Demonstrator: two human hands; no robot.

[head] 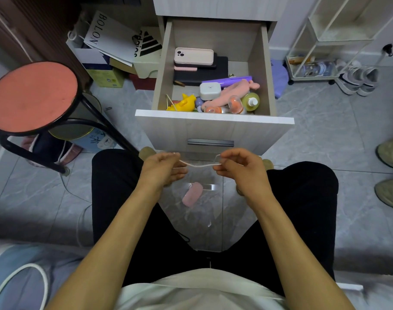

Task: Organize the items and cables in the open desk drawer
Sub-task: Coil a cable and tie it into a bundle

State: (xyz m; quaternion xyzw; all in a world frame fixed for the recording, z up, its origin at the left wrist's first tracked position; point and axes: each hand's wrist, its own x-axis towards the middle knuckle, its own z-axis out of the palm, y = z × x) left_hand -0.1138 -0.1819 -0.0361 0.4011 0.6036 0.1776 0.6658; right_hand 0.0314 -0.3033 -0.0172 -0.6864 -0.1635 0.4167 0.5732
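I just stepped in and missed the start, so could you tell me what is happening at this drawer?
A seated person is sorting the open drawer. Both hands are out in front of it: the left hand and the right hand each pinch an end of a thin white cable, stretched between them above the lap. The drawer holds a stack of phones, a white case, a yellow toy and a small bottle, all jumbled.

The drawer [213, 121] stands open ahead, phones [193, 56] at its back, toys [186, 103] and bottle [251, 101] in front; stool [33, 97] left, shoes [356, 80] right.
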